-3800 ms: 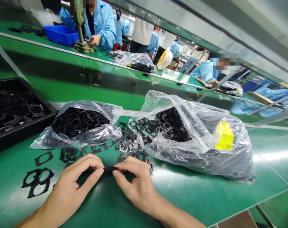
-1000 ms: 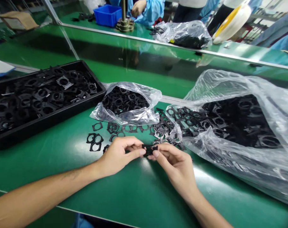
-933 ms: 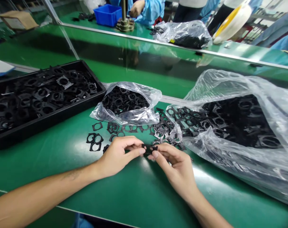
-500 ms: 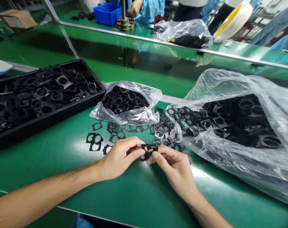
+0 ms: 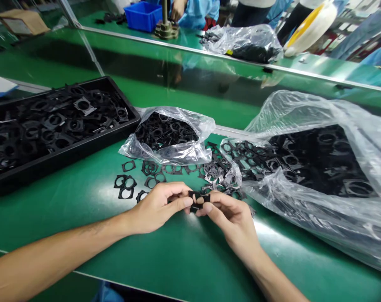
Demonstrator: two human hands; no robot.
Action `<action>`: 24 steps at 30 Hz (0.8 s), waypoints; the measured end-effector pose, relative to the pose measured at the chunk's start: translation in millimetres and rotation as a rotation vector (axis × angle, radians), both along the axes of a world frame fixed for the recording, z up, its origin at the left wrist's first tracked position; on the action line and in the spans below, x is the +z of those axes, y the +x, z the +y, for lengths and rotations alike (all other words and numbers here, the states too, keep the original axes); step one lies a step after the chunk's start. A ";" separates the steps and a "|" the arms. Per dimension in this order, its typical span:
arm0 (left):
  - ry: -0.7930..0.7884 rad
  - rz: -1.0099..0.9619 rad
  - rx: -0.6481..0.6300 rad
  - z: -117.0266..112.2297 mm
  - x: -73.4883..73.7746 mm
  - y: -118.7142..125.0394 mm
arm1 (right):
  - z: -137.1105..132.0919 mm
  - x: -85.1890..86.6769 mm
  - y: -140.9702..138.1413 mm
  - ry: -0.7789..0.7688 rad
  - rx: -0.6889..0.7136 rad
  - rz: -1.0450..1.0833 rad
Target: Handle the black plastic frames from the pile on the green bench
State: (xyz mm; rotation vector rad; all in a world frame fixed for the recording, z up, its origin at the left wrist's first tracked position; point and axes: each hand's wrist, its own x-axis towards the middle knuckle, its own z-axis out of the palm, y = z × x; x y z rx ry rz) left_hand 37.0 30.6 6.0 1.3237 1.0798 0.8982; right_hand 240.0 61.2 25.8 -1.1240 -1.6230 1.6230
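Between my two hands is a small black frame piece [image 5: 197,206] with a round opening, held just above the green table. My left hand [image 5: 165,205] pinches its left side between thumb and fingers. On its right side, my right hand [image 5: 230,212] grips it the same way. The fingers cover much of the piece, so I cannot tell if it is one part or two pressed together. Flat black ring-shaped frames [image 5: 126,193] lie loose just beyond my left hand. A heap of similar frames [image 5: 220,172] spreads behind my right hand.
A black tray [image 5: 92,136] full of black frames stands at the left. A clear plastic bag [image 5: 190,157] of frames sits mid-table, and a larger bag [image 5: 281,98] spills more at the right. Across a metal-edged divider are a blue bin [image 5: 143,17] and another person's hand [image 5: 178,9].
Both hands have tilted the black piece slightly, so more of its opening and lower edge faces me. The bags, tray and loose frames stay in place.
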 end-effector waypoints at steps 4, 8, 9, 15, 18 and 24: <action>0.000 0.002 0.031 1.4 0.1 0.6 | -0.3 0.2 1.5 -0.014 0.033 0.006; -0.120 -0.102 0.074 2.4 -1.5 0.2 | 0.7 -3.6 3.1 0.012 0.048 -0.010; -0.144 -0.129 0.072 2.6 -1.9 -0.1 | 1.0 -4.3 3.1 0.016 0.054 -0.006; -0.184 -0.219 -0.010 2.1 -1.5 -0.1 | 2.1 -2.8 1.5 0.002 0.092 0.042; -0.213 -0.250 -0.039 2.7 -0.7 -0.2 | 1.4 -1.6 1.0 0.001 0.095 0.052; -0.235 -0.245 0.022 5.6 1.1 -2.9 | 0.1 -5.1 0.8 -0.150 0.053 0.167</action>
